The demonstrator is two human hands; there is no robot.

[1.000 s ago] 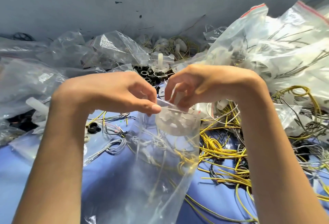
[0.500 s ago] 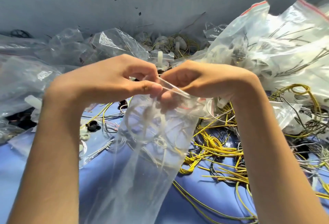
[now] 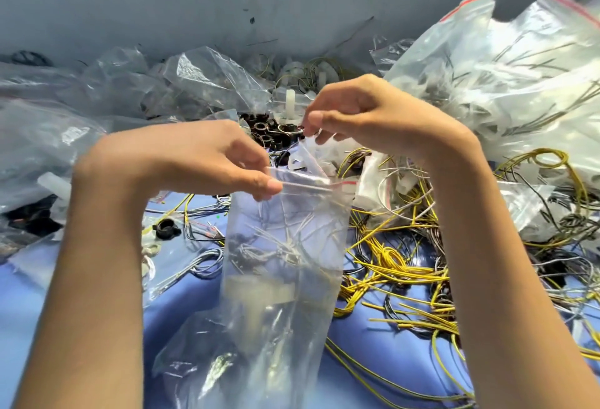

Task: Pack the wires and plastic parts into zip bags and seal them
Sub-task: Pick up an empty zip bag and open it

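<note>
While the left hand (image 3: 194, 161) pinches one corner of the zip bag (image 3: 285, 262) and the right hand (image 3: 383, 119) pinches its raised lip, the bag hangs between them, loaded but seemingly unsealed. Filled bags (image 3: 487, 90) pile up at the right; many loose wires (image 3: 389, 265) await packing.

Both forearms rise from the bottom edge, the left from 7 o'clock and the right from 5 o'clock, wrists bent so the hands point toward each other. The left hand (image 3: 194, 155), knuckles up, pinches the top edge of the zip bag (image 3: 285, 246) between thumb and fingertip. The right hand (image 3: 367, 116), at its 1 o'clock, pinches a lip of the same bag with curled fingers.
</note>
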